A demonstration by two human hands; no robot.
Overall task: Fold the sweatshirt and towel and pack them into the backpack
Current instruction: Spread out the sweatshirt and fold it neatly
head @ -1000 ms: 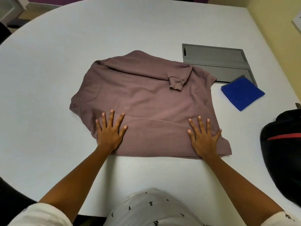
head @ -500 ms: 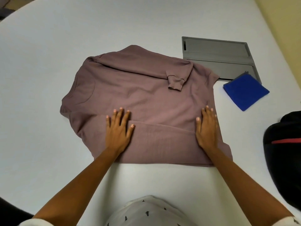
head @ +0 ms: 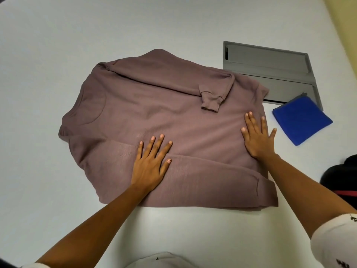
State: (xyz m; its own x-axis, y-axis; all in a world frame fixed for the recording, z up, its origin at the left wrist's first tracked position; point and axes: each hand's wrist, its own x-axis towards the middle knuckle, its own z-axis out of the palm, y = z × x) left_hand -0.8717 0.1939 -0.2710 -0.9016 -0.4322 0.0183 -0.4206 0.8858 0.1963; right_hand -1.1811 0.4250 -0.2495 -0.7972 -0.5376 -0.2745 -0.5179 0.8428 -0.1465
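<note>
Evidently the left hand (head: 150,165) and right hand (head: 257,140), fingers (head: 157,146) spread flat, have slid further up the sweatshirt (head: 154,105) on the counter (head: 58,45), smoothing it mid-fold; the towel (head: 301,120) lies folded nearby, and the backpack (head: 343,182) is judged not yet packed.

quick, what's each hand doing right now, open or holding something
Left hand: open, fingers spread, pressing flat on the sweatshirt.
Right hand: open, fingers spread, flat on the sweatshirt's right edge, holding nothing.
</note>
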